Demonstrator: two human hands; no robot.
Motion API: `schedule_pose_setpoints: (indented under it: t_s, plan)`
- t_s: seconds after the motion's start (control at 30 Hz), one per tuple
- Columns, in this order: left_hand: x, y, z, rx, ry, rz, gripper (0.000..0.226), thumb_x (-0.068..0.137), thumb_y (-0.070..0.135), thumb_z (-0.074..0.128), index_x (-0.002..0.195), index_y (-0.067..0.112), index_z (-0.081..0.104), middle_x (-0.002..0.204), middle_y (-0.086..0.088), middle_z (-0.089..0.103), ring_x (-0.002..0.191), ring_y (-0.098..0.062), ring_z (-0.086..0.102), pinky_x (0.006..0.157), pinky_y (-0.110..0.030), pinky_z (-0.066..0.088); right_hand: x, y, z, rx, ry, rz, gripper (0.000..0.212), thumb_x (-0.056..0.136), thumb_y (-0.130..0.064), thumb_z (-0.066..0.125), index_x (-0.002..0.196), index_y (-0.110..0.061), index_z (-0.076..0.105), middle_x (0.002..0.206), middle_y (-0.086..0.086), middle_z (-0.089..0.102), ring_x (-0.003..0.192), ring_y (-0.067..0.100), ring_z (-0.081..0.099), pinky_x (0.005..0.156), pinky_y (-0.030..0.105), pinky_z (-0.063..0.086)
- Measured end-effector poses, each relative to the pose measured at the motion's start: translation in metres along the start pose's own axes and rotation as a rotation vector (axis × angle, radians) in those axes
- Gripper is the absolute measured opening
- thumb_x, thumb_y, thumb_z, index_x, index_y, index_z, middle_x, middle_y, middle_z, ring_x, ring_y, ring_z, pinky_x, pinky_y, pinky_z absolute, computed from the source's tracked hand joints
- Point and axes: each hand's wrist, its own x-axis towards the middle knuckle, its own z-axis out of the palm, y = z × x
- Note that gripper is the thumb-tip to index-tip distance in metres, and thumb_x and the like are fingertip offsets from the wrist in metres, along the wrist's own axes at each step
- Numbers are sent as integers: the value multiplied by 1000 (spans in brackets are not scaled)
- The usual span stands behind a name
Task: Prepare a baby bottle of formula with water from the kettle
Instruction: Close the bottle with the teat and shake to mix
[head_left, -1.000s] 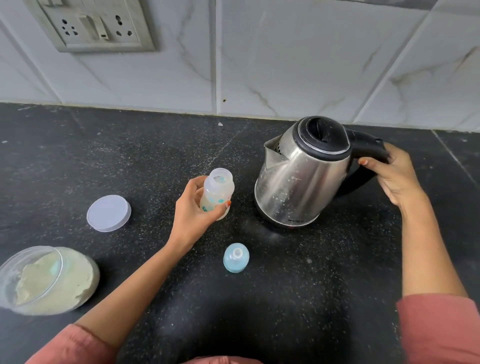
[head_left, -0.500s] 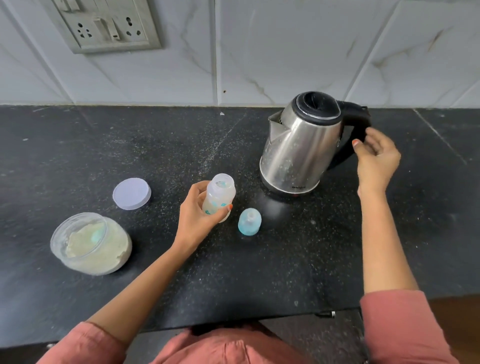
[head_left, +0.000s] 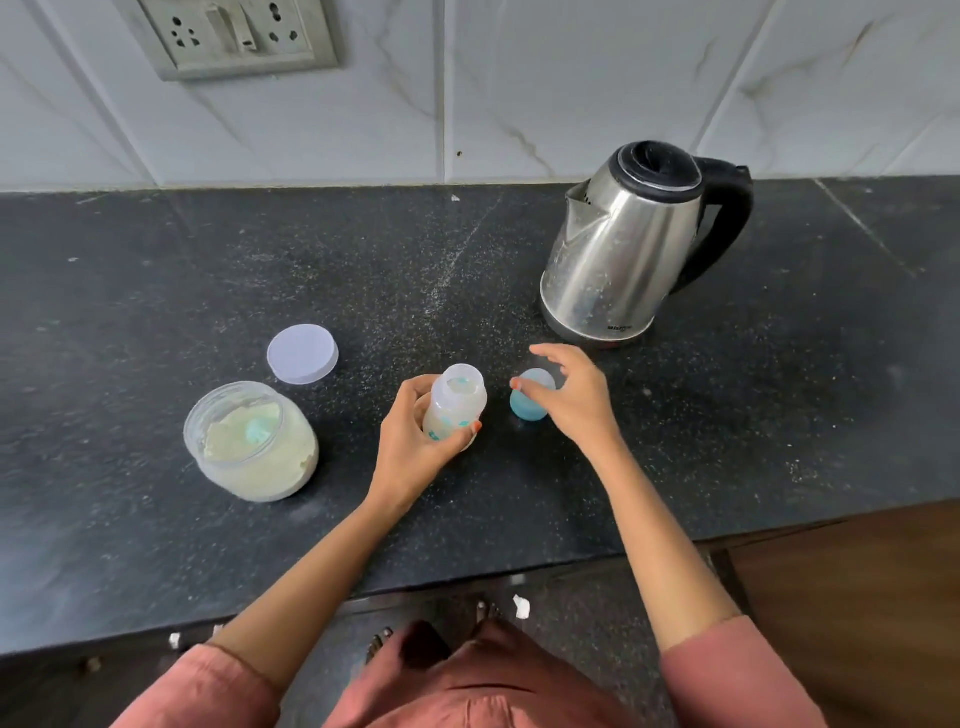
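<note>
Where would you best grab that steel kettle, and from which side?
By its black loop handle, coming from the right: the kettle stands upright with the handle facing right and the spout pointing left.

Before you runs a black speckled counter (head_left: 156, 286); at your far right on it stands the steel kettle (head_left: 623, 249), upright, spout turned left; at your left sits the open jar (head_left: 249, 441) of pale powder, its round lid (head_left: 303, 354) lying flat just behind it; the blue cap (head_left: 527, 405) rests near the middle, just right of the bottle (head_left: 457, 400), whose base is hidden from you.
</note>
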Motion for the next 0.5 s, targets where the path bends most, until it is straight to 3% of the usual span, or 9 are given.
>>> schedule_pose_setpoints:
  t_s: [0.1, 0.23, 0.5]
  plan:
    - [-4, -2, -3, -7, -16, 0, 52, 61, 26, 77, 101, 36, 46, 108, 17, 58, 101, 2, 59, 82, -17, 48, -7, 3, 11, -156, -39, -14, 55, 70, -21, 78, 121, -15, 56, 127, 4, 51, 121, 18, 43, 101, 23, 28]
    - [-8, -6, -4, -10, -44, 6, 52, 61, 26, 77, 102, 35, 46, 108, 16, 58, 103, -2, 59, 83, -22, 49, -12, 6, 19, -258, -55, 21, 58, 74, -12, 73, 127, -19, 51, 132, 3, 47, 124, 21, 42, 104, 31, 32]
    - [-9, -8, -1, -41, -49, -1, 51, 61, 25, 77, 100, 34, 45, 107, 16, 57, 100, 0, 59, 84, -24, 50, -18, -14, 10, -137, 42, 62, 55, 75, -2, 69, 126, -18, 54, 131, 3, 52, 122, 19, 47, 102, 25, 33]
